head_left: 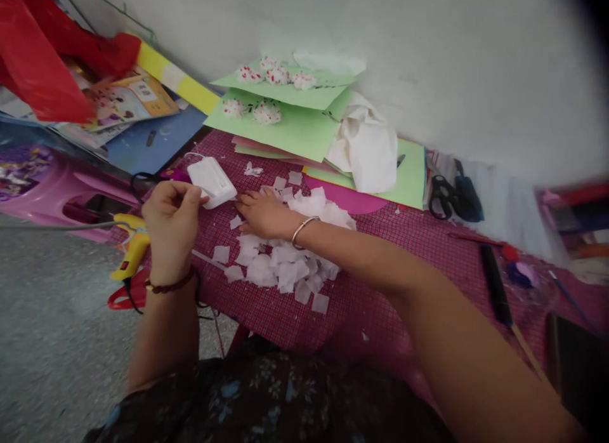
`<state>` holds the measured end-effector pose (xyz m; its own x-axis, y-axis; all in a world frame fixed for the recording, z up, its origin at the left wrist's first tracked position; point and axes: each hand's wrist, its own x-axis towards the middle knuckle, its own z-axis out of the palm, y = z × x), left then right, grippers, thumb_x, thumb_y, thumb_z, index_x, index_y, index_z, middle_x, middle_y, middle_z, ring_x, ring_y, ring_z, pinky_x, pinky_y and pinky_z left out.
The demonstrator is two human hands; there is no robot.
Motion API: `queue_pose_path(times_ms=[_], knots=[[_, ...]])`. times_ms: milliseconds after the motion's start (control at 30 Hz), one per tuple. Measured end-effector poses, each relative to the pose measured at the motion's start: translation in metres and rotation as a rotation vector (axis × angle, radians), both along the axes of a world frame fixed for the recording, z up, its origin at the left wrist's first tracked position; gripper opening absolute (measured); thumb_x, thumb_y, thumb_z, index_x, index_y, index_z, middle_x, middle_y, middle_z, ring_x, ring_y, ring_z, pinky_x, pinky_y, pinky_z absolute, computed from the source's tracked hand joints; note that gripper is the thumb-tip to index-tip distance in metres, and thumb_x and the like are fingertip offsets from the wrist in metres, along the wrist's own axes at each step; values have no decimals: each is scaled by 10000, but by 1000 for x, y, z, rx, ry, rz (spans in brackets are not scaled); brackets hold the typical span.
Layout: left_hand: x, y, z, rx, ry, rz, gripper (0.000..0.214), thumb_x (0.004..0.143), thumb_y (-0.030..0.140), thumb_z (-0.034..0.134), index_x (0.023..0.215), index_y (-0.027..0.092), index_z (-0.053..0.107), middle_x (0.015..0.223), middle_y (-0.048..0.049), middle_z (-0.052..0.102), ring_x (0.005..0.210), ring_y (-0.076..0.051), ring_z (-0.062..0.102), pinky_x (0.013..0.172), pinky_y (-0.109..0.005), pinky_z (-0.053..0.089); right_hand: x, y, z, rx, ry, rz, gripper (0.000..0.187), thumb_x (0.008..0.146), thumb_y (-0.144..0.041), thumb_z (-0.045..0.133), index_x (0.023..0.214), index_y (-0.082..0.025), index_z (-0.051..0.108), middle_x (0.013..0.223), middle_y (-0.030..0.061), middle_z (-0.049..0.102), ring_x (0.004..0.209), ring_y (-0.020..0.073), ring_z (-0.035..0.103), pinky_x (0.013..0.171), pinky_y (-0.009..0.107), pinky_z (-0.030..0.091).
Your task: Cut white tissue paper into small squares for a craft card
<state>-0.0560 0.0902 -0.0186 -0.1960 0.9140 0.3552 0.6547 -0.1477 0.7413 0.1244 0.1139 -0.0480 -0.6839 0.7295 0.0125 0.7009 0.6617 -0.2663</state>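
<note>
My left hand [172, 216] is at the left edge of the table, thumb and forefinger pinched together. Whatever is in that pinch, if anything, is too small to make out. Its fingertips are right beside a white, rounded rectangular object [212, 179] with a thin cord loop, and I cannot tell whether they touch it. Fingers outstretched, my right hand [266, 213] rests palm down on the left part of a loose pile of small white paper squares [280, 265]. Several squares lie scattered around the pile. A yellow glue gun [136, 246] is just left of my left wrist.
Green sheets [295, 129] bearing white-and-red flowers lie against the wall beside crumpled white paper [366, 151]. Black-handled scissors [442, 195] lie at the right. A pink stool [61, 183] stands left of the checked red tablecloth [285, 319]. Books and red fabric [42, 49] fill the back left.
</note>
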Motion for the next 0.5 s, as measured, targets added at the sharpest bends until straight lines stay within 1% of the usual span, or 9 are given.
queue_pose_path(times_ms=[67,133,233,300,333,367,400,467,500], knots=[[2,-2,1,53,-77,-4,171,864,328,604,872,163,648,788,-43,699,734,-158,657,698,-286,505,10,-8,6,22,-5,10,398,942,-323,602,1261,-85,622,1404,217,585,1281,361,510,1084,595,316],[2,-3,-1,53,-90,-18,145,843,306,630,850,165,664,763,-35,697,702,-152,638,668,-279,481,27,-18,17,24,-39,38,381,932,-305,613,1242,-82,629,1340,209,627,1244,351,539,1072,568,329],[1,-4,-7,25,3,-25,154,832,318,628,825,169,670,763,-34,673,687,-153,595,647,-285,453,59,-29,40,-22,-116,103,292,926,-294,625,1152,-116,678,1299,177,658,1257,338,539,1088,545,327],[1,-6,-11,19,85,-67,167,826,327,624,785,170,660,763,-34,643,694,-157,570,648,-292,439,78,-27,51,-77,-90,121,237,943,-279,598,1118,-152,697,1325,141,651,1266,298,545,1093,480,359],[2,-8,-11,14,109,-96,166,828,327,619,790,169,656,768,-33,632,698,-158,564,647,-292,435,85,-22,54,-100,-54,89,240,957,-266,571,1136,-159,691,1324,130,653,1249,273,562,1079,436,389],[3,-12,-10,7,125,-113,162,831,324,615,831,168,659,774,-30,625,697,-157,562,645,-290,434,92,-16,56,-115,-13,27,265,970,-255,540,1178,-157,673,1317,128,655,1225,253,581,1056,398,419],[4,-16,-8,-4,145,-115,180,841,321,609,915,166,662,788,-27,625,700,-158,566,647,-288,437,96,-8,56,-121,18,-56,302,980,-247,512,1234,-146,643,1311,134,656,1204,243,597,1036,372,440],[10,-26,0,-33,221,-95,273,875,306,580,1102,160,624,832,-29,637,714,-162,583,660,-288,449,100,8,50,-107,25,-220,387,985,-240,489,1346,-123,562,1347,155,630,1210,247,601,1032,361,450],[13,-31,5,-58,304,-115,287,903,296,552,1148,156,601,868,-39,647,749,-171,597,690,-296,459,100,15,45,-93,9,-273,426,980,-236,493,1388,-119,524,1389,165,600,1233,257,591,1045,368,444]])
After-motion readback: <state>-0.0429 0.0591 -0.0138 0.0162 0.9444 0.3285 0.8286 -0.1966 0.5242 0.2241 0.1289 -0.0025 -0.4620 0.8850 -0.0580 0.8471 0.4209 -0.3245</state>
